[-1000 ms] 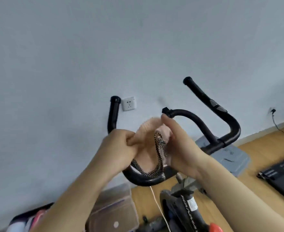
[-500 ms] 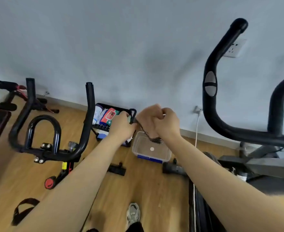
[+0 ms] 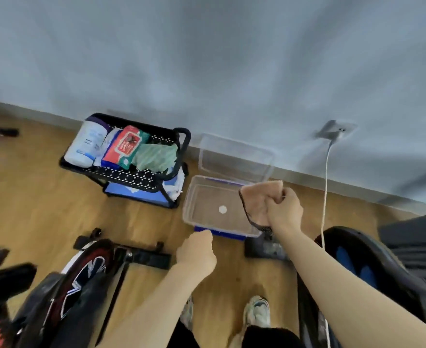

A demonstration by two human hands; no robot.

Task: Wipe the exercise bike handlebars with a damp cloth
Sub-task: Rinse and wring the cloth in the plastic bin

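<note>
My right hand (image 3: 283, 210) is closed around a bunched pinkish cloth (image 3: 255, 197) with a dark patterned edge. It holds the cloth over the right side of a clear plastic tub (image 3: 194, 197) that sits open on the floor, lid tipped back against the wall. My left hand (image 3: 196, 252) is a loose fist holding nothing, just below the tub's front edge. No handlebars are in view; only the lower bodies of two exercise bikes show, one at the lower left (image 3: 76, 280) and one at the lower right (image 3: 357, 267).
A black mesh cart (image 3: 179, 146) left of the tub holds a wipes canister, a red wipes pack and a green cloth. A white cable (image 3: 325, 187) hangs from a wall socket. My shoes (image 3: 257, 312) stand on the wooden floor between the bikes.
The view has swung from the handlebars down to the floor. My left hand has let go of the cloth and dropped lower; my right hand now holds the cloth alone over the tub.
</note>
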